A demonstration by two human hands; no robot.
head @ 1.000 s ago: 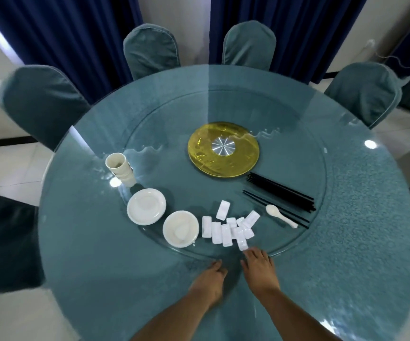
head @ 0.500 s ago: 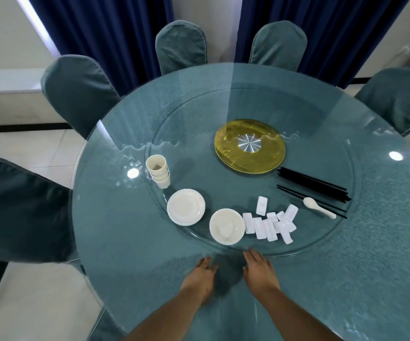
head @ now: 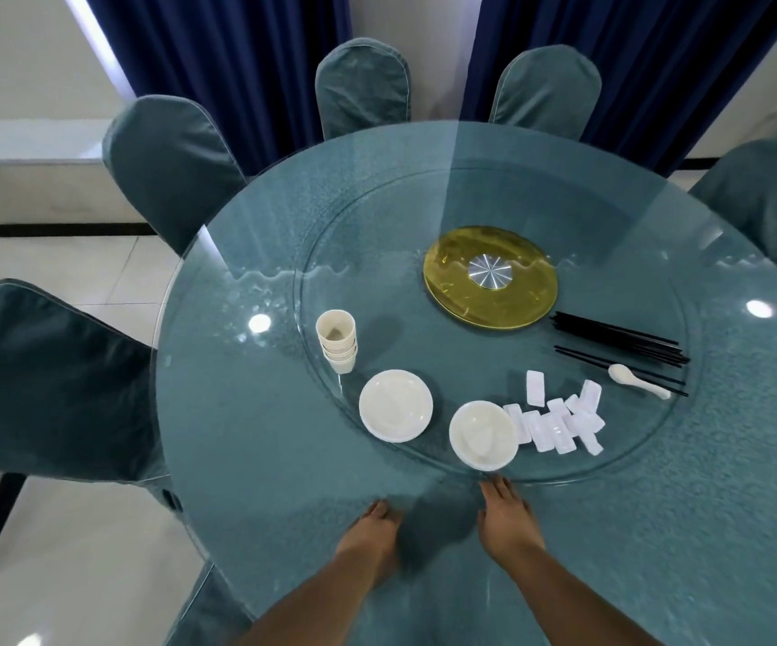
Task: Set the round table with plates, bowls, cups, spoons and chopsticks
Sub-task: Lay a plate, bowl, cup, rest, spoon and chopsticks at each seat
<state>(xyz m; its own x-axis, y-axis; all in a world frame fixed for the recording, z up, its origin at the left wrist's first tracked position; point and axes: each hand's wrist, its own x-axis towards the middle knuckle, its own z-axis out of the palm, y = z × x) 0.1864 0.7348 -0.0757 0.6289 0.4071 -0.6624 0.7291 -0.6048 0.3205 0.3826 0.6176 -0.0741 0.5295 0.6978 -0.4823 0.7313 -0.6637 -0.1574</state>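
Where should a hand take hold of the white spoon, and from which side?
Pinch the spoon by its thin handle, coming from above at its right end. The handle points right and down, free of the bowl end, though it lies against the black chopsticks, so lift straight up.

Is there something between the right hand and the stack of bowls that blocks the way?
Nothing visible does. The right hand lies flat on the table, and the stack of bowls stands just beyond its fingertips, with only bare glass between.

No readable text, no labels, no brands, no numbers, no signs anywhere
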